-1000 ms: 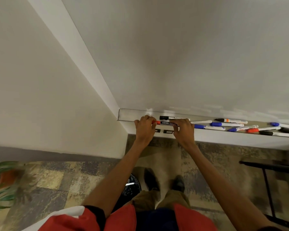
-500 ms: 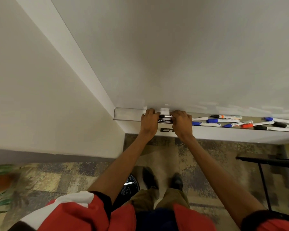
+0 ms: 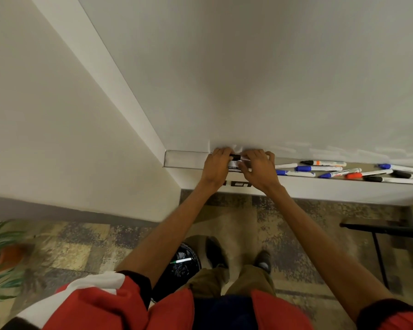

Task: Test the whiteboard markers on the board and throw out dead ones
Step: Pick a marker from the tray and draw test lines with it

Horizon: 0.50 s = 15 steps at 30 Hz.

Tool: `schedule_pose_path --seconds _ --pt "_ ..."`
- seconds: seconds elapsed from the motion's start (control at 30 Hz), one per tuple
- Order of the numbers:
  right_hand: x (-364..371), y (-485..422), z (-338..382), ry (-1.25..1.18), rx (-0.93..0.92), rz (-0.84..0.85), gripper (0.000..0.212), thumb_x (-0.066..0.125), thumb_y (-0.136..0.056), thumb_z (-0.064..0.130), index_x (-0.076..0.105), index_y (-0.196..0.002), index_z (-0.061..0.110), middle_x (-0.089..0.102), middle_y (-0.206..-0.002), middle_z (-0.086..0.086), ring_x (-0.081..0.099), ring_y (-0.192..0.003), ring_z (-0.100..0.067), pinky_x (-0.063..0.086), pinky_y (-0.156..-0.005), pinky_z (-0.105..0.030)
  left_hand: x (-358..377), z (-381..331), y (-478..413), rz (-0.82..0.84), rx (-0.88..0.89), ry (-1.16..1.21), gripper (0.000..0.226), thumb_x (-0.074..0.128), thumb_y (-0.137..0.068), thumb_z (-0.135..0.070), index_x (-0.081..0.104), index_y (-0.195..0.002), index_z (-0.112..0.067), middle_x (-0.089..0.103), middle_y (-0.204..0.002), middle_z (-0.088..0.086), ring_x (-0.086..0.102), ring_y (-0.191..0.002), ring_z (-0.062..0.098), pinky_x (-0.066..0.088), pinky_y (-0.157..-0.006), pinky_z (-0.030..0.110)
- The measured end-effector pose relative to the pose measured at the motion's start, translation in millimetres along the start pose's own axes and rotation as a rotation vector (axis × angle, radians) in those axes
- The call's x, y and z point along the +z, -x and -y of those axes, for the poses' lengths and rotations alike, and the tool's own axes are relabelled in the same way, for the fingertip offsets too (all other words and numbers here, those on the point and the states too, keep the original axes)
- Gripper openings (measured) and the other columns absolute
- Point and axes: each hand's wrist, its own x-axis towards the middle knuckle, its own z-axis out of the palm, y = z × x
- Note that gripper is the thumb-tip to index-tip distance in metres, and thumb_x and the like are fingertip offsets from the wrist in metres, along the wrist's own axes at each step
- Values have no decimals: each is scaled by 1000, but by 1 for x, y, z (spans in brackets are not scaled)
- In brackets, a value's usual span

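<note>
The whiteboard (image 3: 272,67) fills the upper view, with its metal tray (image 3: 184,160) along the bottom edge. Both hands are at the tray's left part. My left hand (image 3: 216,169) and my right hand (image 3: 259,170) curl round the two ends of a black-capped marker (image 3: 235,157) held close to the board. Just below it, between the hands, a marker with a printed label (image 3: 233,168) lies in the tray. Several loose markers (image 3: 320,168) with blue, black, orange and red caps lie to the right.
A black bin (image 3: 188,252) stands on the carpet by my feet, with a green-tipped marker (image 3: 183,260) inside. A potted plant (image 3: 3,253) is at the left. A dark metal frame (image 3: 379,231) stands at the right. A wall corner runs down to the tray's left end.
Both hands moved from in front of the tray up to the board's bottom edge. The labelled marker they held now lies in the tray, and a black-capped marker is between them.
</note>
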Motion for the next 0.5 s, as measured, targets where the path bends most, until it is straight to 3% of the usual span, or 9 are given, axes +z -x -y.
schedule_pose_path --seconds 0.1,0.17,0.33,0.5 --pt "-8 -4 3 -25 -55 78 27 58 -98 27 65 -120 12 70 -112 -9 61 -107 -28 39 -98 -41 -4 -13 2 28 61 62 25 48 -101 -5 60 -122 -3 64 -120 16 58 -110 30 50 -93 40" --pt "-17 0 -1 -52 -51 99 27 58 -99 25 66 -120 10 71 -109 -12 64 -99 -30 46 -88 -38 -4 -19 2 80 90 68 24 46 -102 -6 58 -123 -4 63 -122 16 58 -110 29 51 -94 40" --pt "-44 21 -27 -67 -111 126 30 55 -100 32 67 -120 12 72 -111 -9 66 -93 -28 41 -72 -26 4 -41 6 186 137 26 22 47 -103 -7 56 -123 -7 61 -123 13 58 -109 26 51 -97 40" --pt "-66 45 -46 -41 -89 102 39 50 -99 44 68 -120 15 75 -98 -8 67 -75 -24 46 -64 -27 13 -71 14 164 140 39 23 47 -104 -9 58 -123 -9 58 -125 12 53 -114 22 43 -101 29"
